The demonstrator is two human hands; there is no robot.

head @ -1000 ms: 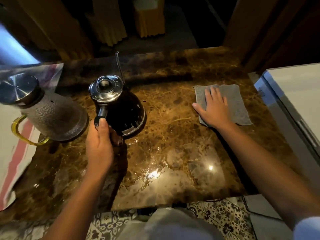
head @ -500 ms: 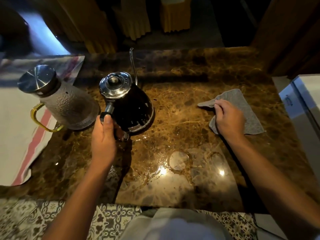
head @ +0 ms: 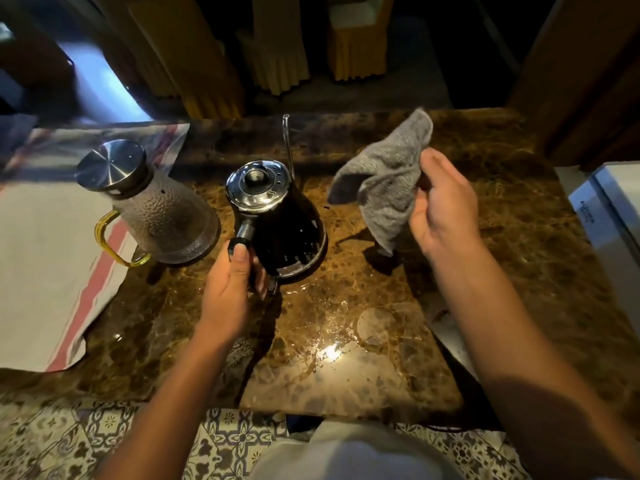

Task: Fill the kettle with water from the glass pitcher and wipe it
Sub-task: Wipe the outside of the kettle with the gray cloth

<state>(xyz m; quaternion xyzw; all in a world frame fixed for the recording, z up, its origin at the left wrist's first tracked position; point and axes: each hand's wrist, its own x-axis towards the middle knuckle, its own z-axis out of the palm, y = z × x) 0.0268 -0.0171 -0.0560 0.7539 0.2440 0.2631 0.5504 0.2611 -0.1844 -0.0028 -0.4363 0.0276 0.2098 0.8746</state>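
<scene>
A black gooseneck kettle with a shiny steel lid stands in the middle of the brown marble table. My left hand grips its black handle at the near side. Water drops dot the kettle's body and the table in front of it. My right hand holds a grey cloth in the air to the right of the kettle, apart from it. The textured glass pitcher with a steel lid and amber handle stands just left of the kettle.
A white cloth with a red stripe covers the table's left end. A white appliance stands at the right edge. Yellow-draped chairs are beyond the far edge. Patterned floor tiles lie below the near edge.
My right hand has gathered the grey cloth off the table and lifted it up and left, toward the kettle. My left hand has stayed on the kettle's handle.
</scene>
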